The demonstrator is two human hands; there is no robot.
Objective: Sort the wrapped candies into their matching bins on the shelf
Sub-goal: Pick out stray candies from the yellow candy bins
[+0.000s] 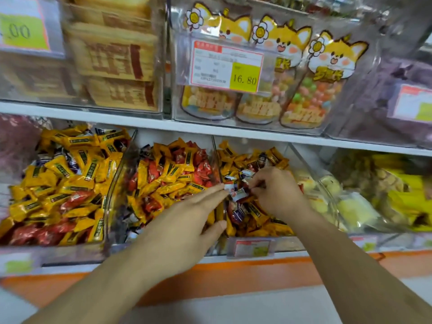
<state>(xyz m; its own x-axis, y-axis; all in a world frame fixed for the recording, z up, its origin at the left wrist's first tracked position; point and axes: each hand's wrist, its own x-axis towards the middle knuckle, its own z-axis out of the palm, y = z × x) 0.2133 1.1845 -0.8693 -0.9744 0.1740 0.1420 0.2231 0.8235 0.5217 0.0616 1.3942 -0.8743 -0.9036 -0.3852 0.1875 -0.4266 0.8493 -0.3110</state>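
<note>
Three clear bins on the lower shelf hold wrapped candies. The left bin [106, 206] is mostly yellow candies with some red ones. Yellow and red candies mix in the middle bin [219, 164]. The right bin [254, 247] has yellow, red and a few white-and-red candies. My left hand [187, 220] lies flat over the middle bin, its fingertips touching a white-and-red candy [229, 186] at the divider. My right hand [275, 190] is in the right bin, fingers pinched on another white-and-red candy [239, 194].
The upper shelf carries a bin of tan wafer packs [112, 61] and fox-printed bags of coloured sweets [301, 94] behind a price tag reading 16.80 [226, 66]. To the right sit bins of pale yellow snacks [346, 206]. An orange shelf edge [233, 274] runs below.
</note>
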